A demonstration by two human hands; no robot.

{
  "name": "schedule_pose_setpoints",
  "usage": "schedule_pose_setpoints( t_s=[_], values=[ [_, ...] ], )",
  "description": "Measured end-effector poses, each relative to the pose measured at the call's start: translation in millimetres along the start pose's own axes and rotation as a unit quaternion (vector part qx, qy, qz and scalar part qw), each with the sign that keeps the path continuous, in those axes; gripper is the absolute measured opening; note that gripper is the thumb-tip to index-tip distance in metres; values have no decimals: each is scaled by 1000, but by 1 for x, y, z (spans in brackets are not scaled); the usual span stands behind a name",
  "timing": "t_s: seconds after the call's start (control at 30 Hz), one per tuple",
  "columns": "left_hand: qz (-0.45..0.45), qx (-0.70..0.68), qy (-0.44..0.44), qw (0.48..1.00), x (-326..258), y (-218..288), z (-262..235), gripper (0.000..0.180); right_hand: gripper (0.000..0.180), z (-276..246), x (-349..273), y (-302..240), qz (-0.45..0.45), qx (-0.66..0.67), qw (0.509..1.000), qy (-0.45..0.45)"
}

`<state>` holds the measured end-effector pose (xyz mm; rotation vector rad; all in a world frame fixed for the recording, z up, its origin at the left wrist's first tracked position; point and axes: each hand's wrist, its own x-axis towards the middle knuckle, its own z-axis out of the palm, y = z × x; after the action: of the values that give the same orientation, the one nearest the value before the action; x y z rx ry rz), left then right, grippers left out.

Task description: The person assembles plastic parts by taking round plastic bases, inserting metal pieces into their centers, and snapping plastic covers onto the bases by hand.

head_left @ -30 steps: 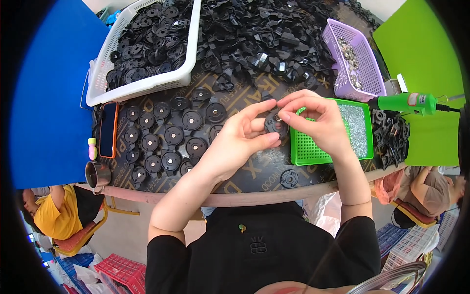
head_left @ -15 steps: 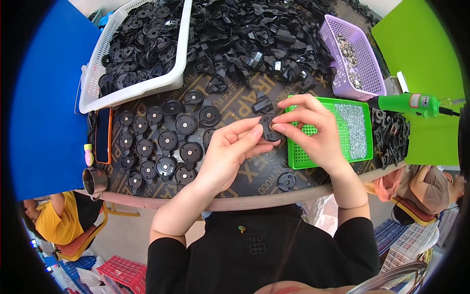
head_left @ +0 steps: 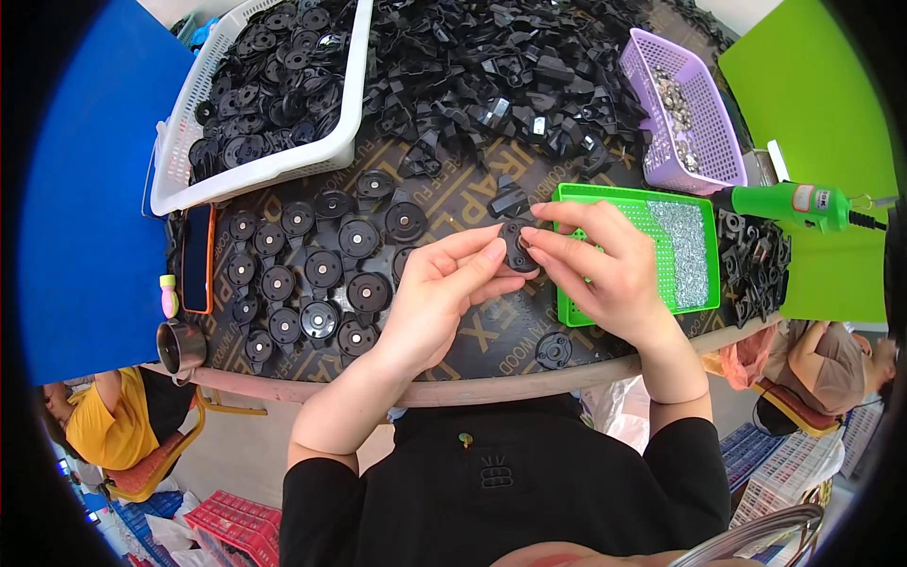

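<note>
Gap near table edge (head_left: 472,390); discs (head_left: 324,269) block left, tray (head_left: 715,269) right.

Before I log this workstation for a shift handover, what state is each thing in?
Left hand: gripping the black part
Right hand: fingertips at that part
White basket: heaped with black discs
Purple basket: holding metal pieces
Green tray: silvery pieces on its right side
Phone: lying flat, screen dark
Green tool: lying sideways, cord attached

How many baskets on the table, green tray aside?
2: white basket, far left, holding black discs; purple basket, far right, beyond the green tray. Another may be hidden behind the white one.
</note>
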<state>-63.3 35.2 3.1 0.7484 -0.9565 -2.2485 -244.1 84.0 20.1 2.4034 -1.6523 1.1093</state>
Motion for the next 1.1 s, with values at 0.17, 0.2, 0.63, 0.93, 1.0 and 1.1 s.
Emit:
schedule_pose_setpoints(
  t_s=[0.17, 0.2, 0.63, 0.93, 1.0, 1.1],
  values=[
    [-14, -33, -4, 999, 0, -2, -2, 30, 20, 2, 0, 0, -16, -29, 999, 34],
    [-15, -38, -7, 999, 0, -1, -3, 31, 19, -1, 2, 3, -5, -54, 997, 63],
    [90, -69, 48, 992, -1, 16, -11, 29, 28, -13, 46, 51, 7, -82, 984, -156],
    [105, -79, 48, 990, 0, 17, -12, 29, 26, 50, 39, 26, 96, -83, 953, -276],
    [110, -80, 54, 989, -1, 19, -12, 29, 30, 48, 41, 26, 172, -35, 952, -249],
    [126, -83, 68, 986, -3, 22, -15, 28, 38, 25, 52, 40, 16, -2, 964, -266]
  ],
)
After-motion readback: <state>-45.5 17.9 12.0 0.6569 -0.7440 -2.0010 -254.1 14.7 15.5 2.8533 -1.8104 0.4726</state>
